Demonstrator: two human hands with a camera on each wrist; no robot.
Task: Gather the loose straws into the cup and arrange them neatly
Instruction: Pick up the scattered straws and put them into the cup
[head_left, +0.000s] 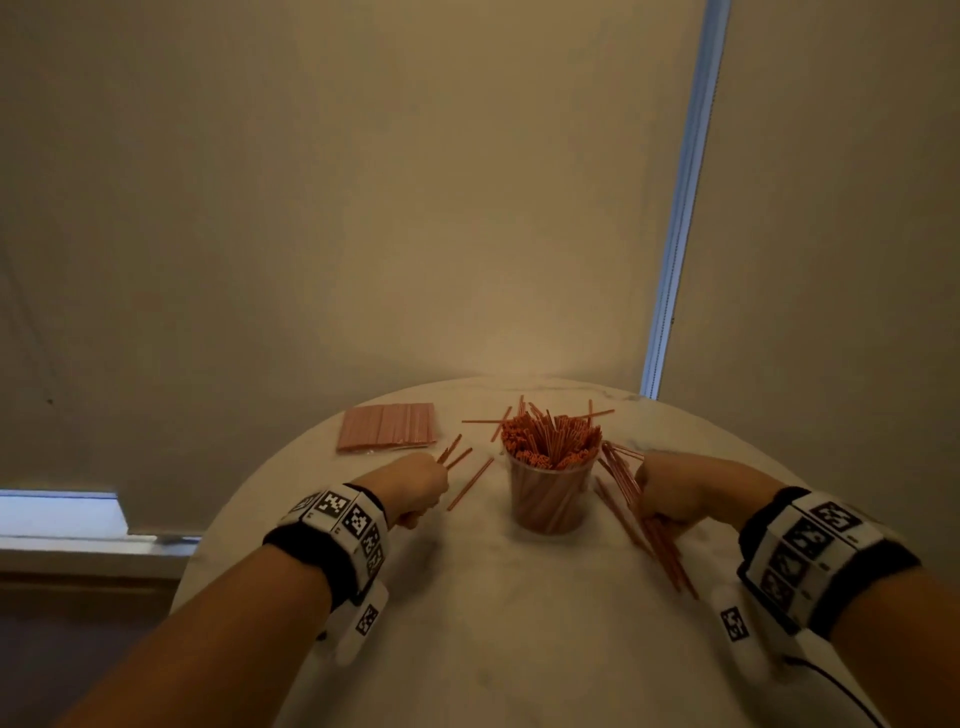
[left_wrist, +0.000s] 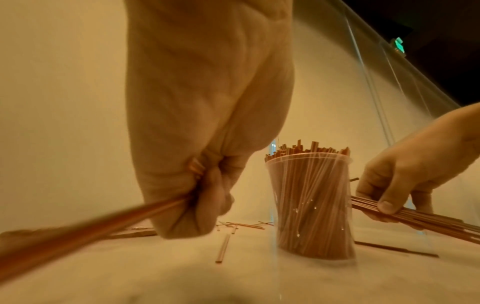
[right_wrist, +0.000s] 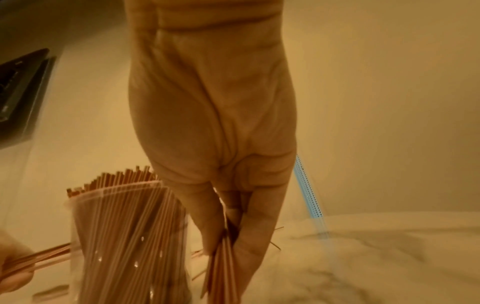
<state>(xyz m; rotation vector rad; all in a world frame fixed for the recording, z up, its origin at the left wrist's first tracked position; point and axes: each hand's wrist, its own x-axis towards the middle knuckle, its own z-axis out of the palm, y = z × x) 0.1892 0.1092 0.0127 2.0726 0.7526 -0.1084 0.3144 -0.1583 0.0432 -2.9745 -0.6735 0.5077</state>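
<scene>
A clear plastic cup (head_left: 548, 501) (left_wrist: 311, 205) (right_wrist: 124, 236) packed with thin orange straws stands upright at the middle of the round marble table (head_left: 493, 623). My left hand (head_left: 415, 491) (left_wrist: 205, 195), left of the cup, grips a few straws (head_left: 453, 456) (left_wrist: 91, 228) in a fist. My right hand (head_left: 670, 493) (right_wrist: 233, 222), right of the cup, holds a thick bundle of straws (head_left: 644, 519) (right_wrist: 223, 273) (left_wrist: 415, 218) slanting down to the table. Loose straws (head_left: 470, 484) (left_wrist: 223, 250) lie left of the cup, and others (head_left: 480, 421) lie behind it.
A flat pack of pink straws (head_left: 387, 427) lies at the table's back left. A beige roller blind (head_left: 363, 182) hangs right behind the table. A dark object (right_wrist: 18, 98) shows at the left edge of the right wrist view.
</scene>
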